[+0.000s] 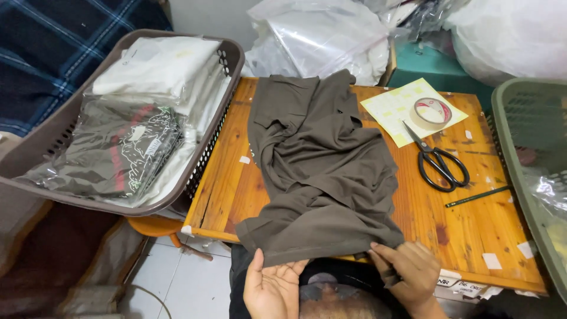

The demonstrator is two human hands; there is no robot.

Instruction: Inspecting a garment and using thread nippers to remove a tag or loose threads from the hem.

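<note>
Left hand [273, 289]: palm up, fingers open, under the near hem of the olive-brown garment [322, 171]. Right hand [407, 267]: pinching the same hem at its right corner. Garment: crumpled across wooden table [472, 230]. Right of it: black scissors [440, 162], tape roll [432, 113], pencil [478, 196]. Left: brown basket [59, 127] of bagged clothes

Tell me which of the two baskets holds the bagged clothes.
The brown basket left of the wooden table; folded garments in clear bags fill it. The green basket sits right.
</note>
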